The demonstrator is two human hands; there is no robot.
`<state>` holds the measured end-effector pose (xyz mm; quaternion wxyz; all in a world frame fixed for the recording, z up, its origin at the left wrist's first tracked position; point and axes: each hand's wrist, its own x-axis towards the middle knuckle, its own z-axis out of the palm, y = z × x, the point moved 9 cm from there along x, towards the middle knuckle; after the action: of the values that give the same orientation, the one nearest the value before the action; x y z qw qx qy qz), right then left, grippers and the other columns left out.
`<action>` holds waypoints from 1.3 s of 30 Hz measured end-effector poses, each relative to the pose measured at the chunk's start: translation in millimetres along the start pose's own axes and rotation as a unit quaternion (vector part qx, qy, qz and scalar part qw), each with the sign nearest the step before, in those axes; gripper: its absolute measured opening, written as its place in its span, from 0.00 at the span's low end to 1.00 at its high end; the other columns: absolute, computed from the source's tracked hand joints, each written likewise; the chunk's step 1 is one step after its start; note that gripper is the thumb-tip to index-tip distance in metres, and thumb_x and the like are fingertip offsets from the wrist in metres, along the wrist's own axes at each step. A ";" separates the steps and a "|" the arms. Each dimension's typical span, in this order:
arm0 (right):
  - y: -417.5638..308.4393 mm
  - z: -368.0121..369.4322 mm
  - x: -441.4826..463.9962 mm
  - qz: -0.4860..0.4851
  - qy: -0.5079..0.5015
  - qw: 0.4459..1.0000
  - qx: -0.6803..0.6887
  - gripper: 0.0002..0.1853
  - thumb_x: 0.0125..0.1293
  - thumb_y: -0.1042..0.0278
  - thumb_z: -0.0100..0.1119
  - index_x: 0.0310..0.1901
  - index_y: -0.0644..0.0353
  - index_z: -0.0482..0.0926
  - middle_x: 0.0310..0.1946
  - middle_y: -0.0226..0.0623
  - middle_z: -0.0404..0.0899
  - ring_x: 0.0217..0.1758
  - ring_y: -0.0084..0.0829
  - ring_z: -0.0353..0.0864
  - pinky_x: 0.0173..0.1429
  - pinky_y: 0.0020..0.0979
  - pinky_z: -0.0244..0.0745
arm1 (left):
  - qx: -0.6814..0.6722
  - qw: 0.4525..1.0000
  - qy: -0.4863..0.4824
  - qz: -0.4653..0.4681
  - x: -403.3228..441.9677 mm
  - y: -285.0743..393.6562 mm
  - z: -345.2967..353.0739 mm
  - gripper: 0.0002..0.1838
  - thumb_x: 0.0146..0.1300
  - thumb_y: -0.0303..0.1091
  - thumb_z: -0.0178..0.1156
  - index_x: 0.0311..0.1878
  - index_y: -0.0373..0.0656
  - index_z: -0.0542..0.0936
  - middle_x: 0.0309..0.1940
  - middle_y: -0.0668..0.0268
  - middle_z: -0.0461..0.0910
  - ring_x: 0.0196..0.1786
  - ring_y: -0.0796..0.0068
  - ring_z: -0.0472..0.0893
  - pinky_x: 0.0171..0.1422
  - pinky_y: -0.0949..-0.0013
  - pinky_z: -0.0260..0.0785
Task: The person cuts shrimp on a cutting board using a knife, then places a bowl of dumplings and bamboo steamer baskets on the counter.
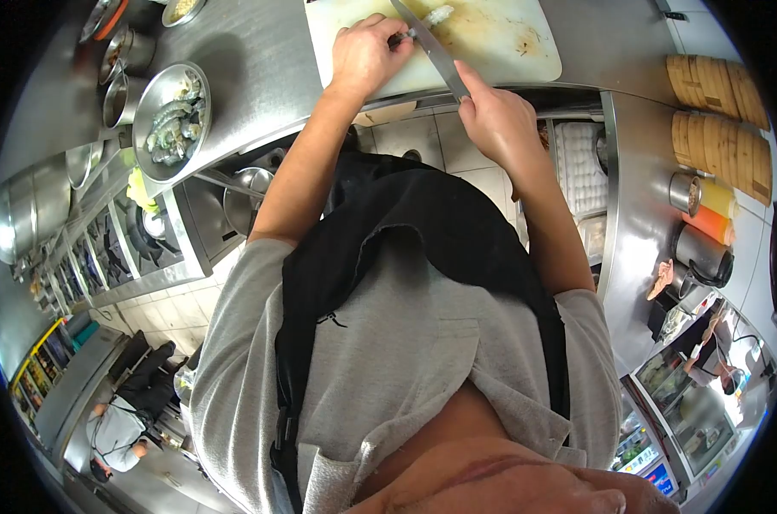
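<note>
At twelve o'clock, my left hand (367,56) pinches a shrimp (399,38) on the cutting board (534,56); my right hand (500,120) grips the knife (440,58). The shrimp should be light, slippery and easily torn: best pinned gently along its sides.

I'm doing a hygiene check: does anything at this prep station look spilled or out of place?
Brown residue marks the white cutting board, right of the knife, standing out against the pale surface. The metal bowl of shrimp also appears to sit right at the counter's edge, which looks slightly precarious.
</note>
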<state>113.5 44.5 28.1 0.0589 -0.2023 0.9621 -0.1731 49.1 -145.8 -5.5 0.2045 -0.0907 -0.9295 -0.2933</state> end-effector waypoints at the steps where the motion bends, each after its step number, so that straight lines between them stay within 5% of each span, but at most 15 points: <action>1: -0.8 0.4 2.2 -0.001 0.005 1.000 -0.003 0.31 0.70 0.65 0.56 0.76 0.50 0.69 0.32 0.51 0.86 0.38 0.55 0.86 0.46 0.54 0.78 | 0.000 1.000 -0.001 0.000 -0.4 -0.8 0.8 0.08 0.58 0.41 0.70 0.40 0.53 0.89 0.35 0.72 0.86 0.39 0.62 0.85 0.48 0.57 0.71; 27: 1.8 -1.1 33.8 0.027 0.002 1.000 -0.009 0.31 0.72 0.63 0.54 0.77 0.46 0.69 0.35 0.51 0.87 0.40 0.57 0.86 0.52 0.55 0.79 | 0.008 1.000 -0.013 -0.017 0.9 3.9 -2.8 0.09 0.58 0.42 0.72 0.41 0.52 0.88 0.36 0.73 0.86 0.38 0.67 0.86 0.48 0.59 0.70; 39: 5.6 -5.6 -2.5 0.038 -0.015 0.998 -0.038 0.30 0.68 0.66 0.58 0.73 0.49 0.72 0.32 0.47 0.87 0.36 0.53 0.87 0.45 0.54 0.80 | 0.027 1.000 0.000 -0.013 7.2 1.5 5.8 0.09 0.58 0.45 0.71 0.39 0.55 0.90 0.34 0.73 0.85 0.39 0.64 0.86 0.49 0.56 0.69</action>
<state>112.7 52.0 31.5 0.0717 -0.1705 0.9739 -0.1313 41.1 -140.9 -5.9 0.2029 -0.0730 -0.9381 -0.2712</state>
